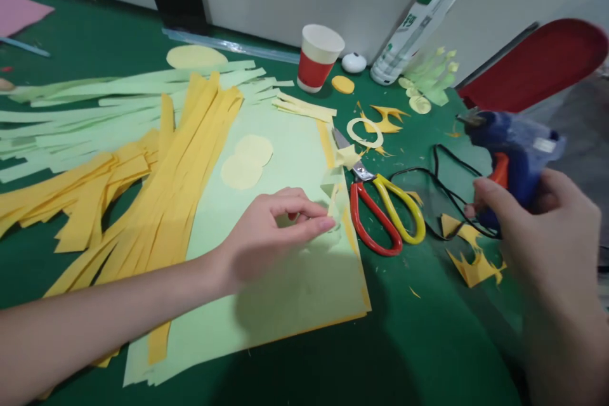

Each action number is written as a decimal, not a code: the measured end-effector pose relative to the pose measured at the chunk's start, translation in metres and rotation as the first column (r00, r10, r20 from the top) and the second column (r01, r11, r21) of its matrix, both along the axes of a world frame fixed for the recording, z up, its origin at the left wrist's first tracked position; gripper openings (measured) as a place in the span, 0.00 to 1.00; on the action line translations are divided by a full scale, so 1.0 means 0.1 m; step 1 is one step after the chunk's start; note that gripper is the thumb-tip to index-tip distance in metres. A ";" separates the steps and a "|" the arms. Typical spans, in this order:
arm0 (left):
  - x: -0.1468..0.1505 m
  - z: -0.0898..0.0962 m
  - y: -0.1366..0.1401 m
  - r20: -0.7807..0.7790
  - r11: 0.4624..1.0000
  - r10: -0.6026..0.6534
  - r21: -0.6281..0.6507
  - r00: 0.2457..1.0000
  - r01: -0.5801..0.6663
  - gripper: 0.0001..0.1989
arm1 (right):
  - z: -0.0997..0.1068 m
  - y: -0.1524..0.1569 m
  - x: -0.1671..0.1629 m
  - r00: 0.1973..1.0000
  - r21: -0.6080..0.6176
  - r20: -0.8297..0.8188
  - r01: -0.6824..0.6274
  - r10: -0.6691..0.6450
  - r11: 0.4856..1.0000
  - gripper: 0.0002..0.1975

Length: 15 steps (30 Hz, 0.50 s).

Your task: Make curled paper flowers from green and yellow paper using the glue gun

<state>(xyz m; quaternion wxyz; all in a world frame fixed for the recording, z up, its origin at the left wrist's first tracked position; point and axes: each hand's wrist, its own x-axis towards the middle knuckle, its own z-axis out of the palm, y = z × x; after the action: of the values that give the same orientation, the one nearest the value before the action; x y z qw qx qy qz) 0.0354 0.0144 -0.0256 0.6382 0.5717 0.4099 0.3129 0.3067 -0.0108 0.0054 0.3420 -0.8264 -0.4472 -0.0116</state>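
My right hand (554,228) grips a blue hot glue gun (516,146), its nozzle pointing left above the table. Over the light green paper sheets (299,311), my left hand (276,222) pinches a small pale yellow-green paper strip (333,200) between thumb and forefinger. Just above those fingertips is a folded pale paper shape (346,157), and I cannot tell whether it joins the strip. Scissors (366,174) with one red and one yellow handle lie right of my left hand. Pale yellow paper circles (247,162) rest on the green sheet.
Orange-yellow paper strips (176,190) and green strips (71,101) spread over the left side. A paper cup (318,57), a white case (354,63) and a bottle (409,28) stand at the back. A black cord (435,171) and orange scraps (476,266) lie right.
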 end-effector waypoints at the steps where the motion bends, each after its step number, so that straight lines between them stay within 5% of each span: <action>1: 0.00 0.00 0.00 -0.004 1.000 0.006 0.014 1.000 -0.006 0.08 | 0.01 0.04 0.10 0.995 -0.093 0.089 0.040 -0.032 0.995 0.18; 9: -0.01 0.17 -0.01 0.054 0.997 0.064 0.030 0.996 -0.066 0.06 | -0.15 0.23 0.58 0.991 -0.256 0.096 -0.066 0.093 0.964 0.21; 15: -0.11 0.49 -0.02 -0.001 0.982 0.069 0.179 0.998 -0.068 0.09 | -0.11 0.15 0.16 0.961 0.045 0.196 -0.208 0.195 0.977 0.18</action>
<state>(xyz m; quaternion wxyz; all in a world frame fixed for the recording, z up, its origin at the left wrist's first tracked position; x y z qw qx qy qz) 0.0247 0.0127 0.0235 0.5718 0.6132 0.4020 0.3680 0.3227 0.0045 -0.0054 0.3239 -0.7600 -0.5591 -0.0703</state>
